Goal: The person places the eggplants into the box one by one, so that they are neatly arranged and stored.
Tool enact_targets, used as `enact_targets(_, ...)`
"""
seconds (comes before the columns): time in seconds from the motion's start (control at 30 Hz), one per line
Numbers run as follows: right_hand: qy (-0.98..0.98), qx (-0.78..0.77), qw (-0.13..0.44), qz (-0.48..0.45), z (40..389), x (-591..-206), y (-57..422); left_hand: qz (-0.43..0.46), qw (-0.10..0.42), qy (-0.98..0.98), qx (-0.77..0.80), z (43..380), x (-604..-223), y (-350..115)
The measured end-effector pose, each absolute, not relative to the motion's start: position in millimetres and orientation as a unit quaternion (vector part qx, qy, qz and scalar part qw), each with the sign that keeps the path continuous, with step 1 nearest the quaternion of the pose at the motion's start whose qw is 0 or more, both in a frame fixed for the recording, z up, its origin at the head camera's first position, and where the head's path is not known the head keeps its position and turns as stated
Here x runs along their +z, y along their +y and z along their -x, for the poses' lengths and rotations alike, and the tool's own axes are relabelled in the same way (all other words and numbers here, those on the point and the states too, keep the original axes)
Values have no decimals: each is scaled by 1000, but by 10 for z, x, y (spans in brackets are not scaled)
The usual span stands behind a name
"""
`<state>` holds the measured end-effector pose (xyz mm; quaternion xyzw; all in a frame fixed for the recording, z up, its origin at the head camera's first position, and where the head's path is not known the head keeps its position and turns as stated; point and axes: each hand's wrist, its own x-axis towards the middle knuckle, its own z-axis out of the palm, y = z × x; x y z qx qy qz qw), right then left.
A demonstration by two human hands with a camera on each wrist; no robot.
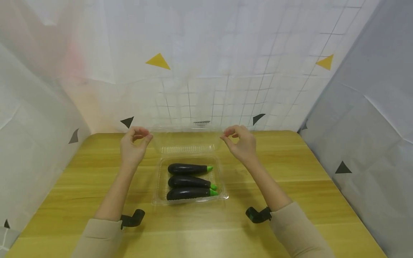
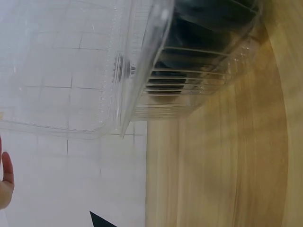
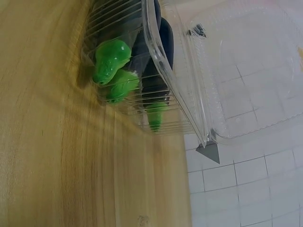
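A clear plastic clamshell box point(image 1: 156, 190) stands open on the table, its hinged lid point(image 1: 187, 138) raised along the far side. Three dark purple eggplants point(image 1: 190, 181) with green stem ends lie side by side in the base, stems to the right. My left hand point(image 1: 133, 147) pinches the lid's left edge, thumb and fingers close together. At the opposite edge, my right hand point(image 1: 240, 143) pinches the lid likewise. Through the ribbed box wall, the right wrist view shows green stems point(image 3: 111, 59); that view leaves the right hand out. Left fingers point(image 2: 7, 170) barely enter the left wrist view.
The wood-grain table point(image 1: 284, 172) reaches back to a white sheet wall point(image 1: 206, 96) with grid lines and yellow and black triangles. Pale side walls point(image 1: 364, 118) flank the table. A black wrist mount point(image 1: 258, 215) juts inward from the right forearm, another point(image 1: 133, 218) from the left.
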<state>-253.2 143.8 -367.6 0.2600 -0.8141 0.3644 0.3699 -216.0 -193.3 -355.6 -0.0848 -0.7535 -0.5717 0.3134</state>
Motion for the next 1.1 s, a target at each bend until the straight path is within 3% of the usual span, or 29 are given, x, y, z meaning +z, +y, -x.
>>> enact_targets(1.1, -777, 394, 401, -284, 2433, -3583, 1464, 79, 307, -771, -552, 2109, -3601, -1947)
